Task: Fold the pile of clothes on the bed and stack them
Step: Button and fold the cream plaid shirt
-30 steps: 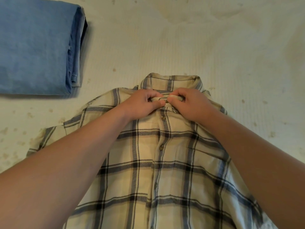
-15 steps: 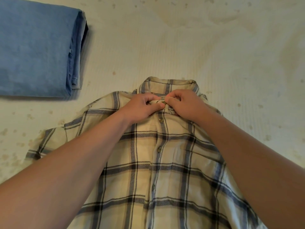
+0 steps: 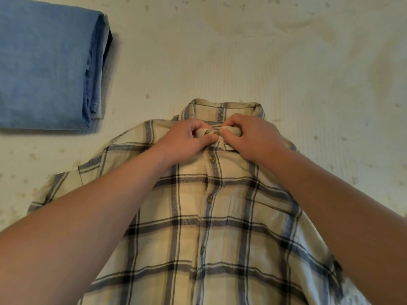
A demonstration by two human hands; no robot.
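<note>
Lying flat on the cream speckled bed (image 3: 264, 62), the cream-and-grey plaid button-up shirt (image 3: 220, 238) has barely shifted since a moment ago. Folded blue denim jeans (image 3: 44, 62) sit beyond the shirt's left shoulder. At its collar, left hand (image 3: 185, 139) and right hand (image 3: 253, 137) still pinch the top button area, fingers curled. No readable labels.

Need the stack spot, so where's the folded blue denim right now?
Head view, upper left: the folded blue denim lies on the bedspread, left of the plaid shirt collar.
</note>
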